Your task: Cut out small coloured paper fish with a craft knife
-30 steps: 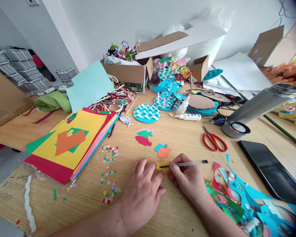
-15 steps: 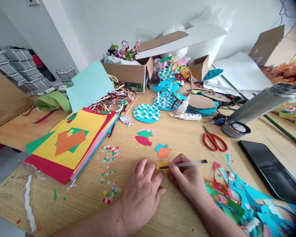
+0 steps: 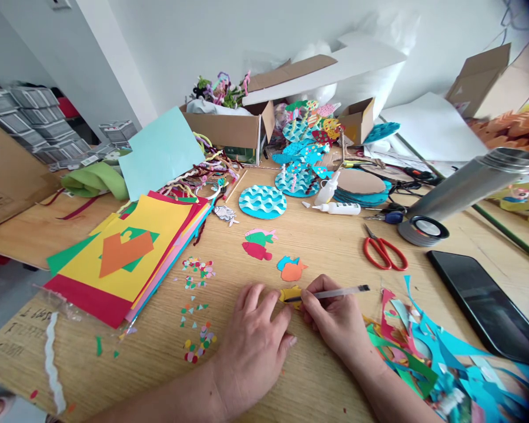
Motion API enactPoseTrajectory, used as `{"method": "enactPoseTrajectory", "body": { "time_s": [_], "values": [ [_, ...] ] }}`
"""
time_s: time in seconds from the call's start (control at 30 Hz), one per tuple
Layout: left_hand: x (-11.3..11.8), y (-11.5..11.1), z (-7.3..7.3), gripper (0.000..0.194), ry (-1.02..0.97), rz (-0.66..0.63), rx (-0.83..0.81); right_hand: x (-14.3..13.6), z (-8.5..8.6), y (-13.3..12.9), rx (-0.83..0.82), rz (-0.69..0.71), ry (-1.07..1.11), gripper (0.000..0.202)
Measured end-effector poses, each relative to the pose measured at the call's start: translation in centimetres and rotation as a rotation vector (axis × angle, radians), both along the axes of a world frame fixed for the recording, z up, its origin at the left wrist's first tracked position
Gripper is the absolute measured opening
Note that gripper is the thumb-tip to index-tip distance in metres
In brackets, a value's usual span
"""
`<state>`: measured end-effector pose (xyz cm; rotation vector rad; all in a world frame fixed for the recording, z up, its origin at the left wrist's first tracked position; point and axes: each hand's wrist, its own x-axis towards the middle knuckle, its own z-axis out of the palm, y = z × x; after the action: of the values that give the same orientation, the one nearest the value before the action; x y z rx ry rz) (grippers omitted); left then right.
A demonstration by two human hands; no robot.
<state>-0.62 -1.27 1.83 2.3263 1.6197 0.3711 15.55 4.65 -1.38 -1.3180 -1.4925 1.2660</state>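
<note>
My right hand (image 3: 332, 320) pinches pen (image 3: 346, 291) at yellow paper (image 3: 290, 292); left hand (image 3: 254, 336) palm-down on wooden table (image 3: 220, 244). Behind: cardboard box (image 3: 223, 129), pale wall (image 3: 180, 53).

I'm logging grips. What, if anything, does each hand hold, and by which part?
The right hand holds a pen near its tip; the left hand grips nothing visible.

One head-worn camera looks forward and down at close-by hands (image 3: 253, 338) and the tabletop (image 3: 326, 244).

Bright diffuse light, soft glare on the steel flask (image 3: 465, 183), stretched edges, dark upper-right corner.
</note>
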Motion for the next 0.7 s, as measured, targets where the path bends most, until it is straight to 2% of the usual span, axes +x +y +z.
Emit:
{"method": "enactPoseTrajectory", "body": {
  "time_s": [0.3,0.53,0.7],
  "values": [
    [0.02,0.06,-0.12,0.026,-0.007,0.005,0.012,-0.18,0.16,-0.07,-0.012,-0.029,0.027,0.021],
    [0.04,-0.07,-0.14,0.027,-0.010,0.002,0.013,-0.50,0.31,-0.22,-0.021,-0.125,0.037,0.022],
    [0.01,0.04,0.08,0.028,-0.006,0.000,0.001,-0.54,0.33,-0.20,-0.015,-0.121,0.038,0.021]
  ]
}}
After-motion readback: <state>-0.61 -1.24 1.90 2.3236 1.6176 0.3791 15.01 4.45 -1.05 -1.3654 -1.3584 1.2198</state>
